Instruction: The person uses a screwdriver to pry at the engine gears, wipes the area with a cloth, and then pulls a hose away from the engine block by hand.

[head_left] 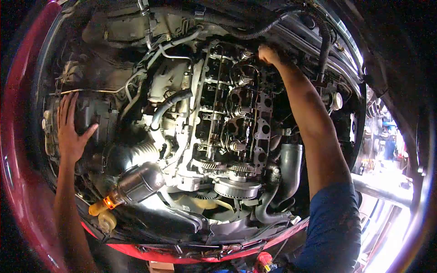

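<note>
My left hand (72, 134) rests with fingers stretched and thumb spread on a black plastic box (98, 120) at the left side of the engine bay. Reaching far forward, my right hand (268, 55) is curled closed at the back right corner of the engine. Whatever its fingers hold there, if anything, is hidden. Beside it lies the uncovered cylinder head (264, 129), its camshafts (212, 118) exposed. Two toothed gears (241, 169) sit at the front end of the shafts.
A lit work lamp (141, 183) with an orange glow at its neck lies at the front left. A wide grey pipe (291, 170) stands right of the engine. Hoses and metal lines (175, 54) cross the back. The red front edge (150, 255) of the car borders the bay.
</note>
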